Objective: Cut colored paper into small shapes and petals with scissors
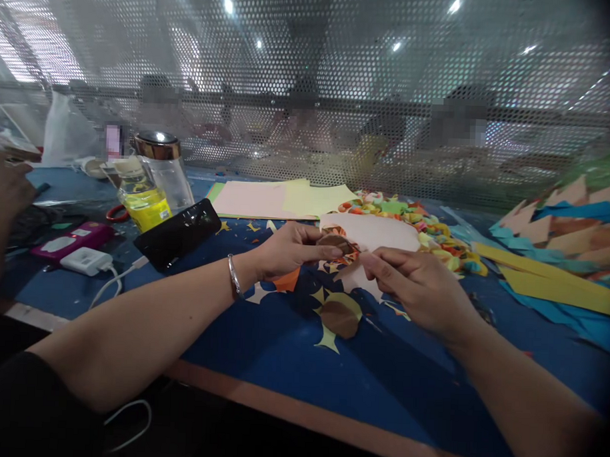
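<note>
My left hand [289,251], a silver bracelet on its wrist, is closed in a pinch on a small brown paper disc [337,243]. My right hand [416,286] meets it from the right, fingers curled and pinched at the same piece, over a pale pink paper sheet [379,232]. Just below the hands a second brown disc on a yellow-green paper shape [339,314] lies on the blue table cover [261,340]. An orange scrap [286,281] pokes out under my left hand.
A heap of curled coloured paper bits [410,222] lies behind the hands. Paper sheets [280,199], a black phone [177,234], a bottle of yellow liquid [140,199], a glass jar [164,163] and a charger [86,261] sit left. Paper strips [558,284] pile right. Another person's hand [3,191] is far left.
</note>
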The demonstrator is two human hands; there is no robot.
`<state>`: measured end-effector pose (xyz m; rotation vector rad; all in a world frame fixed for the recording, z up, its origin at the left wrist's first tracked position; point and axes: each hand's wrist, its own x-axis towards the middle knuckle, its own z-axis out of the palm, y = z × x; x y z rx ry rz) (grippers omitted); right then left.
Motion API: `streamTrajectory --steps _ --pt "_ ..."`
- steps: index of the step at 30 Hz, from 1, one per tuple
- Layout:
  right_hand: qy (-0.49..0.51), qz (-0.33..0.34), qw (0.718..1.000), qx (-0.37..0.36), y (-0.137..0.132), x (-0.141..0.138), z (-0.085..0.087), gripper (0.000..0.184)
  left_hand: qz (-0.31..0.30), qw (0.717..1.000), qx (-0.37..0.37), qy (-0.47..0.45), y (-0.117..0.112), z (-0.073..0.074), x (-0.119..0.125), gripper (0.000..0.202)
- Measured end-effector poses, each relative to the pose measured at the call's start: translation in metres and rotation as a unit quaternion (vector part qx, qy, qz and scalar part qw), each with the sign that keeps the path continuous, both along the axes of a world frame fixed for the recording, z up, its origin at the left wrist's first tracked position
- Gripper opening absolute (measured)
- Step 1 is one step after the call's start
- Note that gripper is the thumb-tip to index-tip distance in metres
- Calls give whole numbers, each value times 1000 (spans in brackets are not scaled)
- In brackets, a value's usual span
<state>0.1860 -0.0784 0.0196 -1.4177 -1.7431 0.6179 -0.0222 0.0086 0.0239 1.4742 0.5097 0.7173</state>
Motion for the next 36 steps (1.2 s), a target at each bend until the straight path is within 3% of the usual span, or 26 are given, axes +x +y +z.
streamTrajectory --steps 11,19,28,32,36 --pt "-25 11 999 32 0 -1 2 61 -22 999 30 15 3 -4 -2 12" --pt "-33 10 999 17 -1 -1 1 65 -31 999 19 26 5 -5 -3 15" --pt "62 1 998 -20 -4 -4 1 57 -63 996 51 38 -1 -3 -6 11" --pt "115 36 993 -13 -7 -11 5 51 -77 990 110 53 -6 5 -6 7" --pt "103 23 994 -5 -8 -15 3 51 -70 978 176 83 -10 10 -6 6"
